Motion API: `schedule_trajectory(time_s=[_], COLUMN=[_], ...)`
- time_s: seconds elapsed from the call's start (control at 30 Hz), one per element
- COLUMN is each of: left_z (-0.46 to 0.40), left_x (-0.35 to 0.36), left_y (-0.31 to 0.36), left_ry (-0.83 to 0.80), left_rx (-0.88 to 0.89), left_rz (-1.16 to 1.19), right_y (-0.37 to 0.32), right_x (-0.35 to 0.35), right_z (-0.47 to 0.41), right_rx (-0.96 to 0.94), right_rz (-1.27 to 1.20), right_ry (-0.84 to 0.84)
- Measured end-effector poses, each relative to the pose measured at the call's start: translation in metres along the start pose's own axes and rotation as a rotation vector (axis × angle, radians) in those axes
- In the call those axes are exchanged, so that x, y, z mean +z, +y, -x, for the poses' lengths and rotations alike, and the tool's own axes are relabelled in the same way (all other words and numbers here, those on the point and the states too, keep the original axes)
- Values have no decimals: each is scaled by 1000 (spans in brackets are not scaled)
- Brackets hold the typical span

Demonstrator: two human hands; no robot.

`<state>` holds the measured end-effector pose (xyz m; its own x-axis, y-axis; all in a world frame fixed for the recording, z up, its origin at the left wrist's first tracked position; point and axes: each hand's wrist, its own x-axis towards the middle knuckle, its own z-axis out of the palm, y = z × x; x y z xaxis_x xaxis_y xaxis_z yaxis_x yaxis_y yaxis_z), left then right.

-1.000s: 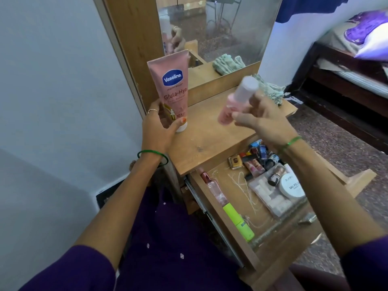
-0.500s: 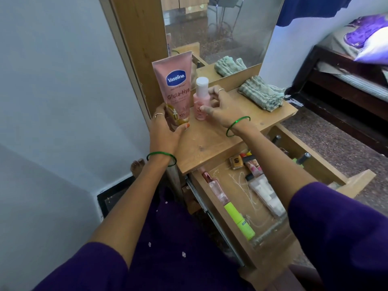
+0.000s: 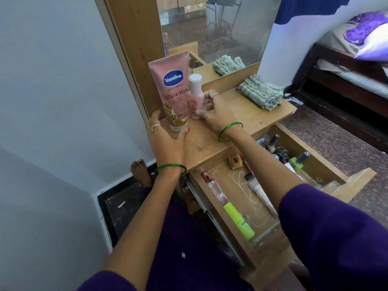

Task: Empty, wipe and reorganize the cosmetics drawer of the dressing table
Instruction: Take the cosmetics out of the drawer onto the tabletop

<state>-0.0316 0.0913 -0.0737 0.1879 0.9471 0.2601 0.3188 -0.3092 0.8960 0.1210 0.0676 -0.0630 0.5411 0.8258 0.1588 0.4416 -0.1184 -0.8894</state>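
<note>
The right hand [image 3: 214, 116] pinches the small pink bottle [image 3: 195, 97] near its base, thumb in front and fingers curled round the back, with the bottle standing upright on the tabletop [image 3: 241, 124] near its back left corner. Just beside it and touching it stands the pink Vaseline tube [image 3: 174, 91], cap down, and the left hand [image 3: 165, 141] cups the tube's lower end, fingers behind and thumb in front. A folded green cloth [image 3: 260, 92] lies at the back right of the tabletop, against the mirror [image 3: 220, 28]. Below, the open drawer [image 3: 352, 181] is far from empty: a clear pink bottle [image 3: 214, 189] and a lime-green tube [image 3: 239, 222] lie along its left side, and nail polish bottles [image 3: 275, 148] crowd the back. This looks like the emptying step, with two items just placed. The next move calls for letting both go without toppling the tall tube, then reaching into the drawer for more.
</note>
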Motion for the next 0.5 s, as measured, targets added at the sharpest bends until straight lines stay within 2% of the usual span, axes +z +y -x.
schedule_trajectory(time_s=[0.1, 0.33, 0.5], left_z=[16, 36, 60], left_x=[2, 2, -8], left_y=[5, 4, 14], left_ry=[29, -17, 29], left_rx=[6, 17, 1], left_rz=[-15, -23, -137], right_y=[1, 5, 6], right_x=[0, -3, -4], right_z=[2, 7, 9], right_rx=[6, -4, 19], right_rz=[-9, 3, 3], right_ry=[3, -19, -21])
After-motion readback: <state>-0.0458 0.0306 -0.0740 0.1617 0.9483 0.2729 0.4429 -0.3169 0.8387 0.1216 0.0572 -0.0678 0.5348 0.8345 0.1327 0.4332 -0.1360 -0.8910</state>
